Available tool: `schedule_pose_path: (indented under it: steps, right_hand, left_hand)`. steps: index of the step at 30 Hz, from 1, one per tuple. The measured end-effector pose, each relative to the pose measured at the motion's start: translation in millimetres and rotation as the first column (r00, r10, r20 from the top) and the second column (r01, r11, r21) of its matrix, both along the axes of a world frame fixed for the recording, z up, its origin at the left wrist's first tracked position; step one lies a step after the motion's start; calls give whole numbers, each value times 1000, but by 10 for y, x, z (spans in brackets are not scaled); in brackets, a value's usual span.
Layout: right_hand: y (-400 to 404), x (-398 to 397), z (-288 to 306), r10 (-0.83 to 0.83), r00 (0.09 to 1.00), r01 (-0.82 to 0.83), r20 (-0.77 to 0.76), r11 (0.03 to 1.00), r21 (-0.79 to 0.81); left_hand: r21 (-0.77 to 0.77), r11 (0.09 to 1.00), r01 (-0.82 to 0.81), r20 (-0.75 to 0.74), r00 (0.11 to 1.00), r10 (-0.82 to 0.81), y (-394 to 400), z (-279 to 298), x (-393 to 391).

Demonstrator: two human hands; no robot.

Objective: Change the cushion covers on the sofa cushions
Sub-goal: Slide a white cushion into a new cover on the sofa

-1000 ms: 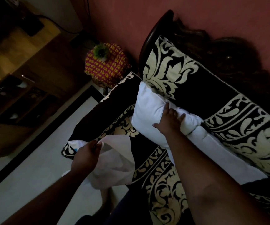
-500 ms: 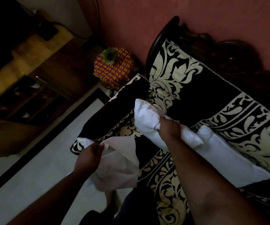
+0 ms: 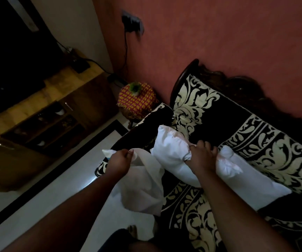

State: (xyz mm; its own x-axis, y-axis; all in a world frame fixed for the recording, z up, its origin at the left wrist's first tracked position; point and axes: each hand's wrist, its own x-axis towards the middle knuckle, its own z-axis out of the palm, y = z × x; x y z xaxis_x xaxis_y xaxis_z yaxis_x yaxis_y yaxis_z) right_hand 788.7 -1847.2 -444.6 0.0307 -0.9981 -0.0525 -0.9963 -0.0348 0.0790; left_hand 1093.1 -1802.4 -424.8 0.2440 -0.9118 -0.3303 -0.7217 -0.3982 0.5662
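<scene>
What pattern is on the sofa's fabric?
Black with cream floral scrollwork on the sofa, clearest in the head view.

The right hand, which a second ago lies flat with spread fingers on the plump white fabric cushion, now squeezes the cushion's middle in a tight fist, so the cushion is pinched into two bulges and its far end tips up toward 11 o'clock, off the black-and-cream patterned sofa seat. The left hand, pinching the rim of the limp white cloth cushion cover, now sits nearer the cushion, the cover's edge almost touching the cushion at 3 o'clock of that hand.
</scene>
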Motion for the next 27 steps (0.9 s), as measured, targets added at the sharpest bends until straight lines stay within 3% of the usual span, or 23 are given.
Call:
schedule_pose_path:
  steps: [6, 12, 18, 27]
  right_hand:
    - [642, 176, 374, -8, 997, 9, 80, 1000, -8]
    - [1204, 304, 708, 10, 994, 4, 111, 993, -120]
    - [1604, 285, 937, 69, 968, -17, 240, 977, -214]
    - [1899, -24, 1347, 283, 889, -121, 359, 903, -413]
  left_hand:
    - [-39, 994, -106, -196, 976, 96, 237, 134, 375]
    - [-93, 985, -142, -301, 947, 108, 361, 251, 597]
    - [-156, 971, -178, -322, 939, 120, 485, 434, 716]
    - [-209, 922, -325, -278, 924, 263, 601, 643, 690]
